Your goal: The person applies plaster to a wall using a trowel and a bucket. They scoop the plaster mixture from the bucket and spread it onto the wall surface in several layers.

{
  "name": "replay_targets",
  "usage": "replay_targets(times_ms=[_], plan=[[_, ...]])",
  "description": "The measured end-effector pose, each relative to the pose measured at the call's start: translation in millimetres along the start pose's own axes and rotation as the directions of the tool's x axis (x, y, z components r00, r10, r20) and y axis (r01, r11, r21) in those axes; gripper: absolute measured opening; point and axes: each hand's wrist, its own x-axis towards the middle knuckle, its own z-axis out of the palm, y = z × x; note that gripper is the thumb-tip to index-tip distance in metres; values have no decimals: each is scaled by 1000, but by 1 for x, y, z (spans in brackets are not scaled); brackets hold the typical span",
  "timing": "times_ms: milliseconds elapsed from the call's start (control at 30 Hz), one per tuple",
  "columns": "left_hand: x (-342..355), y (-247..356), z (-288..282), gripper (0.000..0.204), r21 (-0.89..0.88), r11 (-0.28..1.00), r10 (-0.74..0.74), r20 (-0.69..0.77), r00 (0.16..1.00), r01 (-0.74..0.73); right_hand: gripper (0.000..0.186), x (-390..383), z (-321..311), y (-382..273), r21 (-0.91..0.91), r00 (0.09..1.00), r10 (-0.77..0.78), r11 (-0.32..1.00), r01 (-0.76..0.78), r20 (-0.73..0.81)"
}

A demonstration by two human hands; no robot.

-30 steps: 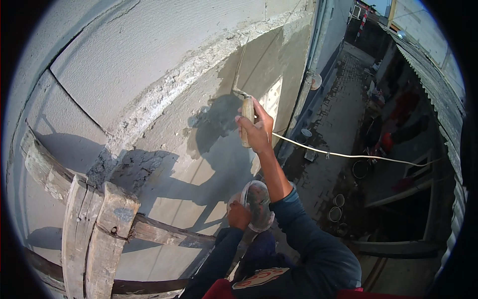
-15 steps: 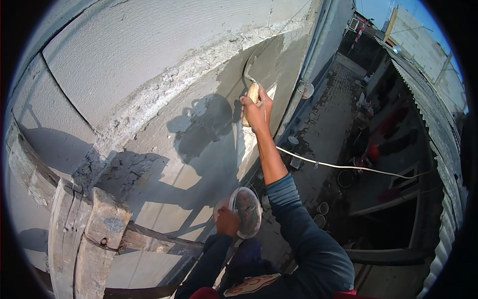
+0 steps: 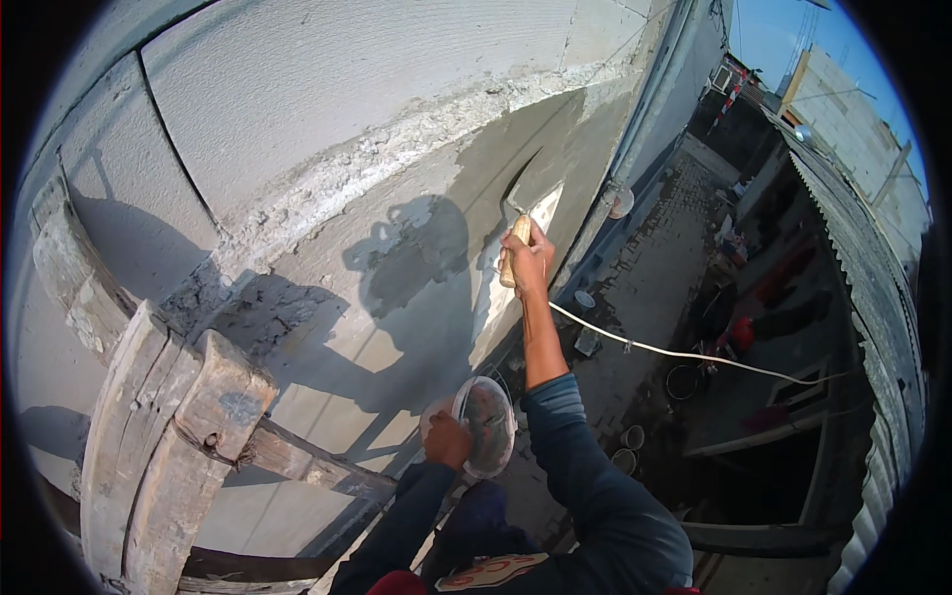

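My right hand [image 3: 532,262], its arm stretched forward, is closed around the wooden handle [image 3: 515,255] of a trowel. The trowel's grey blade [image 3: 536,184] lies against damp grey plaster [image 3: 493,151] on the wall and is hard to tell from it in colour. Below, near my body, my left hand [image 3: 447,440] grips the left side of a round, pale bucket [image 3: 512,428]. Grey, wet-looking mortar [image 3: 486,421] shows inside it. The left fingertips are partly hidden.
A rough mortar ledge [image 3: 327,186] crosses the wall under pale blocks [image 3: 377,74]. Wooden scaffold posts [image 3: 203,426] stand at left. A pale cable [image 3: 664,349] spans a paved alley [image 3: 650,233] far below. Corrugated roofing [image 3: 843,213] runs along the right.
My right hand and the trowel have moved down the wall, a little closer to me. The blade now shows flatter against the plaster. My left hand still holds the bucket; the whole view has shifted slightly.
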Motion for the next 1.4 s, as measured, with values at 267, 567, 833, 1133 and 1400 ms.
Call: replay_targets(times_ms=[267,567,833,1133,1400], plan=[[1,-6,-2,53,15,1000,-18,-8,1000,18,69,-98,65,-53,-3,966,-161,986,165,202],[2,1,10,51,-8,1000,27,-13,1000,-28,70,-53,73,-8,-303,928,-372,882,362,26],[2,-9,0,54,-25,1000,5,-10,1000,-5,55,-107,61,-20,-117,976,-217,969,219,35],[1,0,1,55,-40,999,-6,68,998,9,42,-91,84,-23,81,999,49,996,-48,-10],[1,-5,-9,53,5,1000,-7,4,1000,7,53,-89,76,-87,172,981,-177,972,161,77]])
